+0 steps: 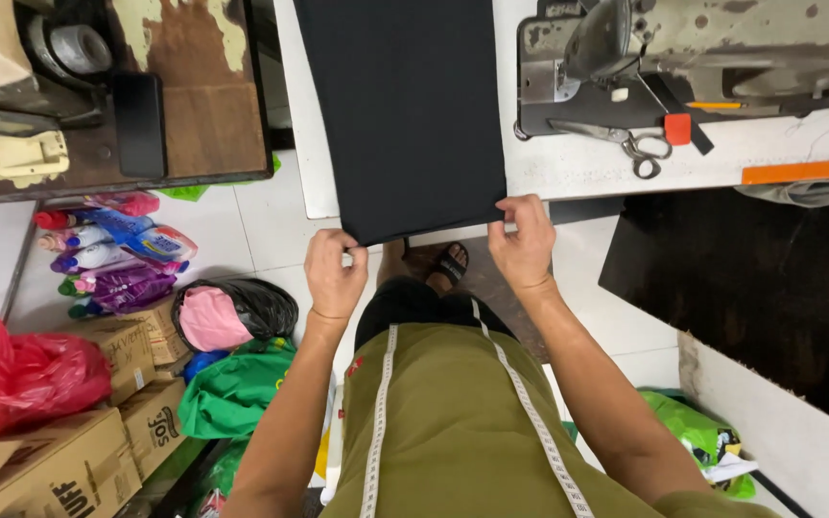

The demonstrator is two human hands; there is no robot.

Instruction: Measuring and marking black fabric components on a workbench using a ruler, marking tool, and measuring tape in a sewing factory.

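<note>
- The black fabric [405, 105] lies flat along the white table [587, 168], and its near edge hangs just past the table's front rim.
- The left hand [334, 273] grips the fabric's near left corner; its fingers [355, 255] are curled and pressed together, pinching the cloth edge.
- The right hand [525, 240] holds the near right corner, thumb and fingers closed on the hem there.
- Both hands are level with each other, with the width of the fabric between them.
- A white measuring tape [381, 412] hangs around the person's neck in 2 strands down the olive shirt.
- A grey sewing machine [683, 58] stands on the table to the right of the fabric, apart from it.
- Scissors [626, 142] lie on the table in front of the machine, beside a small red piece.
- An orange ruler [806, 171] lies along the table's front edge, far right.
- On the floor at left: a red plastic bag [21, 374], cardboard boxes [59, 465], a green bag [232, 393] and several bottles [112, 254].
- A sandalled foot [450, 262] shows under the table edge.
</note>
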